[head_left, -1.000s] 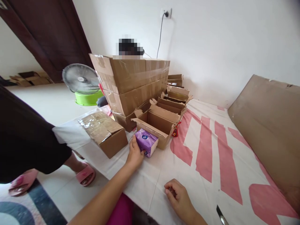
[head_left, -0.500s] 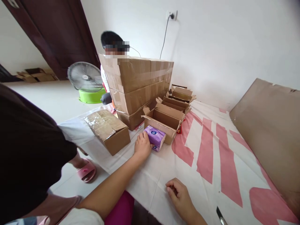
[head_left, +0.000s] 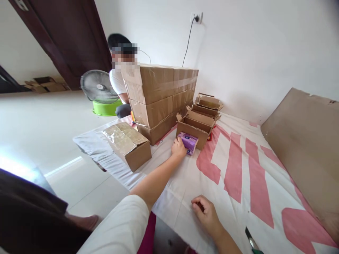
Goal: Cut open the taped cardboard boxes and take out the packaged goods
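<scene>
Left hand (head_left: 179, 147) is gripping a purple, block-shaped, plastic-wrapped pack with white ends (head_left: 188, 140), fingers curled over its left end. From where I stand, the pack sits right up against the front face of an open brown cardboard box (head_left: 204, 138), outside it. Can't tell if the two touch. Thumb position is hidden too.

Right hand (head_left: 208, 213) is over the near part of the white cloth with red patches (head_left: 182, 180): fingers loosely curled, gap left between thumb and fingertips, well apart from the pack. Near it, at the front edge, a cutter with silver blade and green handle (head_left: 251, 241).

More open brown cartons (head_left: 209, 112) line up behind the first one, flaps raised. Left of the row: a tall stack of taped brown cartons (head_left: 159, 83), and in front of that a single closed carton with clear tape on top (head_left: 137, 151).

Person in a white top (head_left: 116, 83) is behind the stack. Grey round fan (head_left: 100, 84) by the bright green plastic basin (head_left: 104, 108) on the floor.
</scene>
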The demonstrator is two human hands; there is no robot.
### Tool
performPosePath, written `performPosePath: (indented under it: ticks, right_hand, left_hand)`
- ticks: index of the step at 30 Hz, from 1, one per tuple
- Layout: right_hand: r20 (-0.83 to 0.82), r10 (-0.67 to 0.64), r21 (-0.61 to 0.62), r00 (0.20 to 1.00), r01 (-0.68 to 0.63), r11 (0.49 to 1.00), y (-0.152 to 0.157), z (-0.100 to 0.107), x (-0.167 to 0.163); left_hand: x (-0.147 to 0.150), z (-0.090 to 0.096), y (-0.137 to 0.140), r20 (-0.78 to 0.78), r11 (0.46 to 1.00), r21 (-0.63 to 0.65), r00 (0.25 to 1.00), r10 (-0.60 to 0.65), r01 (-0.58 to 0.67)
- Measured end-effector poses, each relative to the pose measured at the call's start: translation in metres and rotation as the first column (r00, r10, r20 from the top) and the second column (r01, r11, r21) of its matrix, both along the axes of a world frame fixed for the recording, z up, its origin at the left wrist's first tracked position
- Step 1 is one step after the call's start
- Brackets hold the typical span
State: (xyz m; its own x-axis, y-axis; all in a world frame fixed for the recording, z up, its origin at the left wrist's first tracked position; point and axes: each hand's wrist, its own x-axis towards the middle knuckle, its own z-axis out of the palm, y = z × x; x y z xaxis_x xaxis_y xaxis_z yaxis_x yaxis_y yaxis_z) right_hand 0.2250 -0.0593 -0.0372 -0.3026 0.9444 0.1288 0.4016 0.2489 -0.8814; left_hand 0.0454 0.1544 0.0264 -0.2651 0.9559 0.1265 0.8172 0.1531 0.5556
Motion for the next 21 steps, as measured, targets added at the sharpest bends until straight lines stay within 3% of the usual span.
performPosePath:
  ticks: [5, 10, 13, 14, 15, 16, 18, 19, 21]
  right_hand:
    - [-0.064, -0.003, -0.068, 0.998, -0.001, 0.998, 0.0, -0.006, 0.006]
    - [-0.103, -0.019, -0.114, 0.995, 0.007, 0.993, -0.001, -0.008, 0.008]
    - [-0.112, -0.021, -0.126, 0.993, 0.007, 0.992, -0.002, -0.008, 0.008]
    - [-0.107, -0.02, -0.126, 0.994, 0.006, 0.992, -0.002, -0.008, 0.008]
    - [-0.096, -0.016, -0.125, 0.995, 0.004, 0.992, -0.003, -0.008, 0.008]
    - [-0.082, -0.011, -0.122, 0.997, 0.001, 0.992, -0.003, -0.008, 0.008]
    - [-0.053, 0.003, -0.108, 0.999, -0.009, 0.994, -0.003, -0.008, 0.008]
    - [-0.043, 0.01, -0.096, 0.999, -0.014, 0.995, -0.003, -0.008, 0.008]
    - [-0.032, 0.017, -0.07, 0.999, -0.019, 0.997, -0.002, -0.007, 0.007]
  left_hand:
    - [0.002, -0.009, 0.005, 0.14, 0.995, -0.027, 0.986, -0.089, 0.094]
    - [-0.015, -0.001, -0.043, 0.235, 0.95, -0.006, 0.924, -0.301, 0.311]
    - [-0.048, 0.025, -0.08, 0.201, 0.863, 0.137, 0.839, -0.505, 0.487]
    - [-0.066, 0.037, -0.088, 0.131, 0.788, 0.281, 0.792, -0.597, 0.547]
    - [-0.087, 0.05, -0.091, 0.068, 0.742, 0.408, 0.793, -0.606, 0.532]
    - [-0.111, 0.063, -0.091, 0.048, 0.743, 0.509, 0.848, -0.528, 0.434]
    - [-0.167, 0.086, -0.079, 0.139, 0.782, 0.612, 0.958, -0.251, 0.116]
    - [-0.195, 0.094, -0.071, 0.221, 0.772, 0.632, 0.97, -0.103, -0.063]
    - [-0.246, 0.101, -0.058, 0.386, 0.716, 0.587, 0.908, 0.163, -0.379]
